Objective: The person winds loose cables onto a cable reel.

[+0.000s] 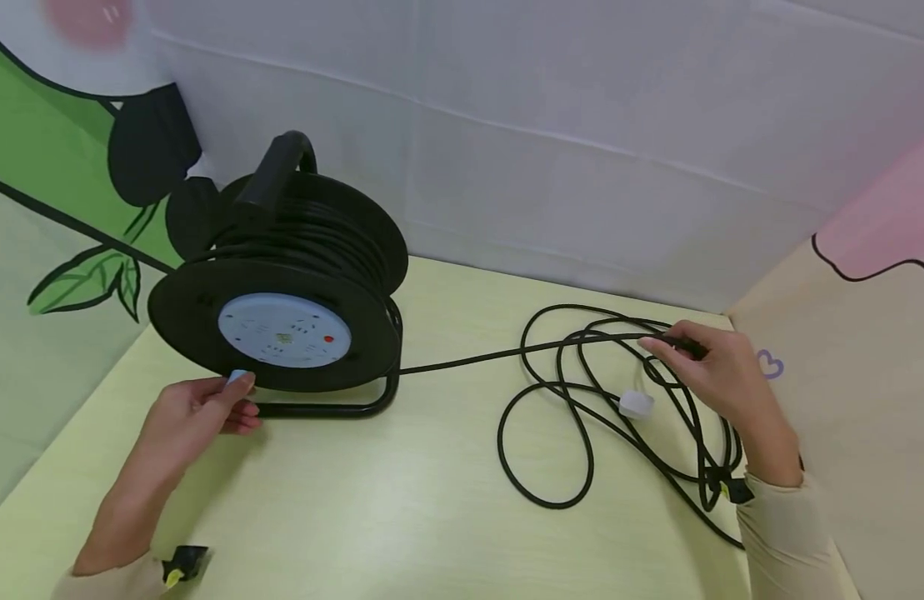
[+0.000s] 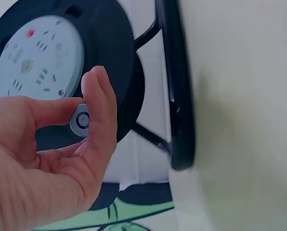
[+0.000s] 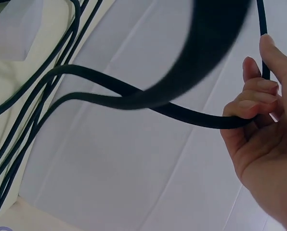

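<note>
On the pale green table (image 1: pixel 402 500), seen from the head view, a cable reel (image 1: pixel 282 283) stands at the left; its small winding knob (image 1: pixel 239 377) is pinched by the left hand (image 1: pixel 195 412), while the black cable (image 1: pixel 462 360) is gripped by the right hand (image 1: pixel 712 367) above loose coils and a white plug (image 1: pixel 636 405). From the left wrist, the knob (image 2: pixel 80 120) is seen pinched between thumb and forefinger; a firm pinch would suit steady cranking. From the right wrist, fingers (image 3: pixel 252 103) are curled round the cable (image 3: pixel 134 98); light tension is judged best for even winding.
</note>
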A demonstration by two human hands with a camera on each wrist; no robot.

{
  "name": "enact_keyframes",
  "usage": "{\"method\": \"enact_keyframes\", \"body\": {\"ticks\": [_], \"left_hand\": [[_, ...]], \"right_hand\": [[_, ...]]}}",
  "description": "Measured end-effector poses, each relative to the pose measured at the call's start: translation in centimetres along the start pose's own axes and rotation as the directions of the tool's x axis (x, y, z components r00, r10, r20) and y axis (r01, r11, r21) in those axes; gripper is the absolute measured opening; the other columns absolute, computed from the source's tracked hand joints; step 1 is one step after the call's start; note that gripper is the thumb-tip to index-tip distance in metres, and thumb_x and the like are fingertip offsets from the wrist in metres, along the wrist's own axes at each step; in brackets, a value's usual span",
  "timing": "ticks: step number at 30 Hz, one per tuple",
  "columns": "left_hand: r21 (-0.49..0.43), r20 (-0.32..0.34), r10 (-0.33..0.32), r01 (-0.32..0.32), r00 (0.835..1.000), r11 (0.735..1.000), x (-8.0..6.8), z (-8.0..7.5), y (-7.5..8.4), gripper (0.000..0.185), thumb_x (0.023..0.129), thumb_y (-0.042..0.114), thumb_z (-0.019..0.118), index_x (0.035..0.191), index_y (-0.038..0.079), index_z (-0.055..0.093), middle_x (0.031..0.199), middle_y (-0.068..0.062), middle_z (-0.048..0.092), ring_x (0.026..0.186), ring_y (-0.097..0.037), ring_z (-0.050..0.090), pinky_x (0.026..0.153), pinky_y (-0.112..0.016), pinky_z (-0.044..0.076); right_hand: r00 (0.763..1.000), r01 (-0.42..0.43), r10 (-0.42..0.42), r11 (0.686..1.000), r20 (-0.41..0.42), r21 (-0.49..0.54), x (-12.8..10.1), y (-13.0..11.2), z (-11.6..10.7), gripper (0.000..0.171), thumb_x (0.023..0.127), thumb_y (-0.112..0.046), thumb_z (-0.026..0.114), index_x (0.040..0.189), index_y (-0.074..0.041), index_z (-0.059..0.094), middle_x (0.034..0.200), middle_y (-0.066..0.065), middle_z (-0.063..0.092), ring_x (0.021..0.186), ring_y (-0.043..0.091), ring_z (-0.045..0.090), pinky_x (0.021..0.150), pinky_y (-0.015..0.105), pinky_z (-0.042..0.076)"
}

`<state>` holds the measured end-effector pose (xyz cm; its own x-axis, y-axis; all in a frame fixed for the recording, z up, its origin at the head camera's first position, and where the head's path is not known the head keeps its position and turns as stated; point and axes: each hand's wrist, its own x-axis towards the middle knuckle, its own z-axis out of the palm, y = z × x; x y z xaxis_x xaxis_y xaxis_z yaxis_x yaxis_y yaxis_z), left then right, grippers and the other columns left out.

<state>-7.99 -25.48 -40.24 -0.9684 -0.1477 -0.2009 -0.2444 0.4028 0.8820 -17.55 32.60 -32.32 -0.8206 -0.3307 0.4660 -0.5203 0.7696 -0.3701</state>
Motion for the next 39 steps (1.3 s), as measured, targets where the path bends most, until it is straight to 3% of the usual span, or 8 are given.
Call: {"method": "enact_keyframes", "body": {"ticks": [3,6,8,10,12,22,34,39], "left_hand": [[-0.054,-0.029,-0.019,0.017,0.999,0.998,-0.3,-1.1,0.1,0.060,0.109,0.039,0.051,0.125,-0.019,0.055,0.082,0.001,0.074,0.070,-0.013,0.075,0.069,-0.019,0.059],[-0.199,-0.043,-0.025,0.016,0.999,0.980,-0.4,-2.5,0.4,0.044,0.107,0.036,0.056,0.112,-0.006,0.068,0.077,0.005,0.074,0.068,-0.012,0.074,0.067,-0.019,0.060],[-0.324,-0.052,-0.008,-0.009,0.999,0.946,-0.5,-3.4,0.6,0.030,0.105,0.031,0.060,0.099,0.006,0.075,0.076,0.003,0.074,0.066,-0.013,0.074,0.066,-0.021,0.060],[-0.444,-0.053,0.012,-0.034,0.999,0.895,-0.6,-4.1,0.8,0.024,0.104,0.025,0.064,0.088,0.016,0.078,0.076,0.000,0.075,0.065,-0.013,0.074,0.065,-0.023,0.060],[-0.512,-0.053,0.035,-0.057,0.998,0.857,-0.7,-4.6,1.1,0.023,0.103,0.021,0.064,0.086,0.017,0.080,0.077,-0.002,0.076,0.066,-0.014,0.074,0.064,-0.024,0.061],[-0.628,-0.123,0.106,-0.160,0.987,0.762,-0.8,-5.3,2.2,0.021,0.102,0.014,0.066,0.090,0.005,0.080,0.082,-0.006,0.077,0.064,-0.018,0.075,0.063,-0.028,0.061],[-0.734,-0.168,0.116,-0.203,0.979,0.648,-1.5,-4.9,5.7,0.019,0.101,0.008,0.065,0.092,0.000,0.079,0.085,-0.009,0.078,0.060,-0.020,0.073,0.059,-0.029,0.062],[-0.748,-0.182,0.128,-0.222,0.975,0.626,-1.5,-4.5,6.7,0.018,0.101,0.007,0.065,0.092,-0.002,0.079,0.086,-0.010,0.078,0.059,-0.021,0.072,0.058,-0.030,0.062]], "right_hand": [[0.999,0.003,-0.004,1.000,0.044,0.019,0.1,0.0,0.5,0.015,0.089,-0.013,0.082,0.081,-0.014,0.069,0.059,-0.007,0.047,0.050,0.006,0.037,0.047,0.022,0.030],[0.997,0.000,-0.003,0.999,0.082,0.033,0.2,0.2,1.0,0.014,0.091,-0.015,0.080,0.082,-0.014,0.070,0.059,-0.007,0.048,0.050,0.007,0.038,0.048,0.022,0.031],[0.995,-0.010,0.007,1.000,0.099,0.029,0.1,0.3,1.2,0.013,0.092,-0.016,0.079,0.083,-0.013,0.071,0.059,-0.007,0.048,0.050,0.007,0.039,0.048,0.022,0.032],[0.993,-0.021,0.019,1.000,0.116,0.019,0.0,0.6,1.4,0.012,0.094,-0.017,0.078,0.084,-0.013,0.071,0.060,-0.007,0.047,0.050,0.007,0.038,0.048,0.023,0.032],[0.991,-0.030,0.028,1.000,0.134,0.008,-0.2,0.8,1.7,0.013,0.095,-0.019,0.076,0.085,-0.012,0.071,0.060,-0.007,0.047,0.051,0.007,0.038,0.049,0.024,0.032],[0.990,0.015,-0.016,1.000,0.143,0.010,-0.1,0.7,2.6,0.012,0.091,-0.016,0.080,0.083,-0.014,0.072,0.062,-0.009,0.049,0.054,0.006,0.039,0.052,0.022,0.033],[0.972,-0.034,0.015,0.996,0.235,0.077,-0.4,0.8,3.8,0.016,0.094,-0.021,0.077,0.082,-0.016,0.068,0.062,-0.009,0.043,0.055,0.005,0.037,0.050,0.024,0.033],[0.957,-0.023,0.006,0.998,0.291,0.055,-0.7,0.8,4.1,0.014,0.097,-0.023,0.074,0.086,-0.017,0.070,0.067,-0.009,0.052,0.059,0.006,0.042,0.054,0.025,0.038]]}}
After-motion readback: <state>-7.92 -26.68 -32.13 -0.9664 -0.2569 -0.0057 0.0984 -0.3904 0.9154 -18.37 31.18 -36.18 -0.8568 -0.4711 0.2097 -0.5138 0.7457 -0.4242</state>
